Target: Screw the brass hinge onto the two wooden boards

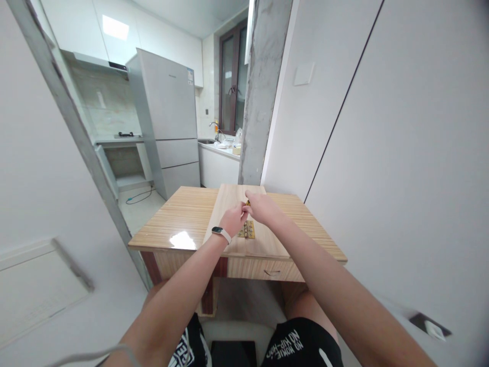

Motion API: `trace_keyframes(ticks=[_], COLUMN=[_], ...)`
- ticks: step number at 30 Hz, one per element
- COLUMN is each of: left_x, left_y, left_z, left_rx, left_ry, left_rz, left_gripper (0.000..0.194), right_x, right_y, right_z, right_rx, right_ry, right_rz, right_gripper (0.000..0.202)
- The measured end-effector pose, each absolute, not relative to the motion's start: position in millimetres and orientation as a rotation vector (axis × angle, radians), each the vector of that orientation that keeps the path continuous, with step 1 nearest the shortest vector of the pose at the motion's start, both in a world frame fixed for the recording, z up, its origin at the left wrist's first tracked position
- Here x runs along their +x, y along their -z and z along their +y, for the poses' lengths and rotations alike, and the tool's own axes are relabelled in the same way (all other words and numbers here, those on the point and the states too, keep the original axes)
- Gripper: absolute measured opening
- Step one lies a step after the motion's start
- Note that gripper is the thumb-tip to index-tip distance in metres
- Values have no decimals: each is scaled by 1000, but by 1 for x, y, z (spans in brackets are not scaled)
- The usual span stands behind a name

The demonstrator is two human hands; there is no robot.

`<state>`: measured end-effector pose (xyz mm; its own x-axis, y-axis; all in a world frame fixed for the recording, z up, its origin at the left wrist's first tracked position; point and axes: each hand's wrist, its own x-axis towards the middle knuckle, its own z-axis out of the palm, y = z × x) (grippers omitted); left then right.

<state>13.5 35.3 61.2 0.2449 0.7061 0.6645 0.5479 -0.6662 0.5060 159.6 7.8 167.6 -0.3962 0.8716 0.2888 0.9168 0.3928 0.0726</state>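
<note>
A brass hinge [250,230] with screw holes lies opened flat on pale wooden boards [223,196], near their seam. Just beyond the hinge my two hands meet. The fingers of my left hand [234,219], below a wristband [221,232], are pinched together. My right hand [262,206] is closed too, its fingertips touching those of the left. A small gold-and-dark piece shows between the hands; they hide most of it, so I cannot tell its kind or which hand grips it.
The boards rest on a wood-grain table [171,216] with a drawer [263,270] in front. A white wall [382,153] rises close on the right. Beyond the table stand a grey fridge [171,102] and a sink counter [217,163]. A cable [139,196] lies on the floor.
</note>
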Motion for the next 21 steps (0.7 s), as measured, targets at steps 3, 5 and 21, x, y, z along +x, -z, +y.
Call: trace_keyframes(ticks=[3,5,21], left_x=[14,14,8], left_y=[-63,-64,-67], left_z=[34,35,40], left_rx=[2329,2328,2181], left_ry=[-1403,-1408,-1363], left_rz=[1236,1252,1128], left_gripper=[3,3,20], right_x=[158,157,156], right_y=[-166,-165,-171], right_z=[6,5,2], right_rx=[-1689,-1669,-1422], right_ry=[359,341,300], right_rz=[-2409,-2431,-2643], right_gripper=[36,34,20])
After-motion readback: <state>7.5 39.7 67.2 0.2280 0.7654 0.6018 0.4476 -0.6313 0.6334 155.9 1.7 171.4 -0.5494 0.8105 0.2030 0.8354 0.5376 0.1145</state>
